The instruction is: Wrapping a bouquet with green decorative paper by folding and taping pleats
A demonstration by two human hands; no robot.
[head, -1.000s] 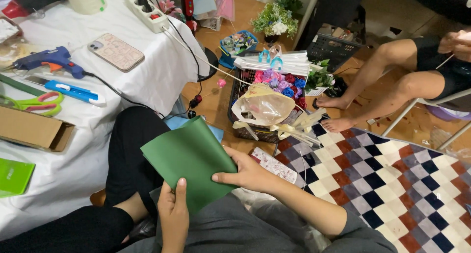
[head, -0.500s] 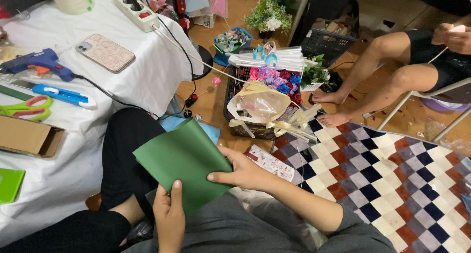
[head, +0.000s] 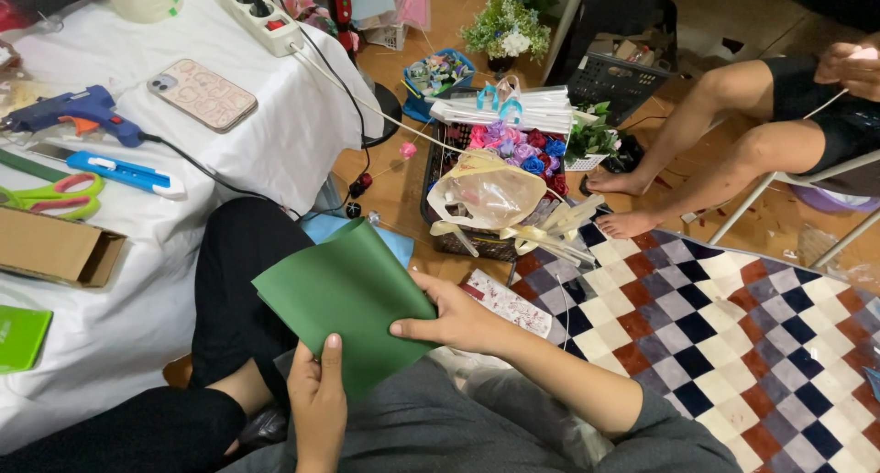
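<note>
Green paper sheet (head: 344, 294): light, floppy, creases easily. Left hand (head: 316, 409) and right hand (head: 458, 319) both pinch its near edges.

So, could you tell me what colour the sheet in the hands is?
Dark green sheet, clearest in the head view.

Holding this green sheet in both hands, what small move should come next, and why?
Probably lay the green sheet on the lap: the left hand pinches only its lower edge, the right hand its side, and most of it hangs unsupported over the knee.
</note>
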